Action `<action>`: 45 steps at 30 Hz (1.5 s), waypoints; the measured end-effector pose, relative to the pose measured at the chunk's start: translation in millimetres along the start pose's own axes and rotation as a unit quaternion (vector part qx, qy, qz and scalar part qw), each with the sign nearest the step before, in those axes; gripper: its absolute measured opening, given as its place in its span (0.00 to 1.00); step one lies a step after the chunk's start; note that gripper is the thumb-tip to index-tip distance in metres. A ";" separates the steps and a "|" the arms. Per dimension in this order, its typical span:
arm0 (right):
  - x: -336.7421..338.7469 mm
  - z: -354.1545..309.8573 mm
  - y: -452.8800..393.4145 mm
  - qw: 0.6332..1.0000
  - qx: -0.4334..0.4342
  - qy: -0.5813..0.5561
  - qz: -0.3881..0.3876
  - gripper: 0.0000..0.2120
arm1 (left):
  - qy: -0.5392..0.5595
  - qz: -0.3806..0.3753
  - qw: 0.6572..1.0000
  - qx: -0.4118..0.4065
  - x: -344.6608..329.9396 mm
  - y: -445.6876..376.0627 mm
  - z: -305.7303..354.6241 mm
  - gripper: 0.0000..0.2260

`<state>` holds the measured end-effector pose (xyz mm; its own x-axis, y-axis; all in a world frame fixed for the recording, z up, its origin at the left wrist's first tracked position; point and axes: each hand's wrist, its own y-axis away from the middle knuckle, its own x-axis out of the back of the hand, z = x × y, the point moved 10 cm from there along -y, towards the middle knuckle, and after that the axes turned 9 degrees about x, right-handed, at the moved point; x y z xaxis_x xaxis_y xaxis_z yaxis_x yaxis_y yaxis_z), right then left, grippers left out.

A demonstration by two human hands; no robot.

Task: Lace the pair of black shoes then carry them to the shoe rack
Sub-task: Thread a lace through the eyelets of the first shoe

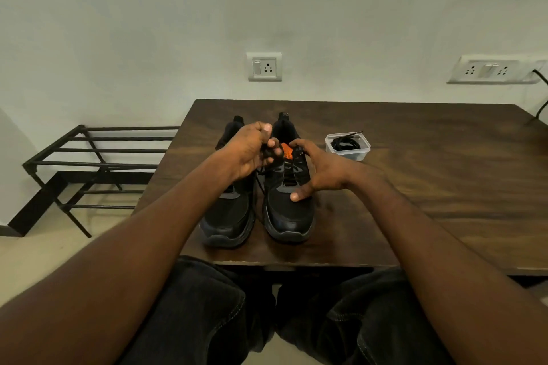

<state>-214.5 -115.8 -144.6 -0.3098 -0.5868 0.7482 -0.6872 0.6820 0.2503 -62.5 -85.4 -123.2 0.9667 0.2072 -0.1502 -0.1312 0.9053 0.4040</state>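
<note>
A dark wooden table (415, 157) fills the right of the room, and a black metal shoe rack (98, 157) stands on the floor just left of it, with no shoes on it. The pair sits near the table's front edge, toes toward the seated person. The right shoe (289, 210) is black and chunky-soled with an orange tag at its tongue, and looks partly laced. The left shoe (228, 216) looks unlaced, though I can't be sure. By my reckoning most of the lacing and the carry remain.

A small clear tub (348, 147) further right holds a coiled spare lace (345, 145). The left hand (252, 151) pinches a black lace (268, 152) raised above the shoes. The right hand (314, 169) curls round the right shoe's upper, steadying it.
</note>
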 end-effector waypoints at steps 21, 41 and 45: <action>1.4 -13.4 -3.6 0.999 0.006 0.028 0.022 0.59 | -0.345 0.192 0.903 -0.167 23.8 34.8 49.0 0.09; 24.7 -40.2 -13.1 0.968 0.035 0.140 0.205 0.05 | -0.670 0.101 0.720 -0.153 -24.4 29.5 37.5 0.40; 29.7 -42.2 -6.5 0.964 0.044 0.120 0.234 0.04 | -0.673 0.038 0.727 -0.129 -30.1 16.5 12.4 0.44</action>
<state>-191.5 -119.3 -98.0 -0.4458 -0.0990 0.8896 -0.5653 0.8018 -0.1940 -91.1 -81.3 -100.9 0.2703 -0.1336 0.9535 -0.0633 0.9857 0.1561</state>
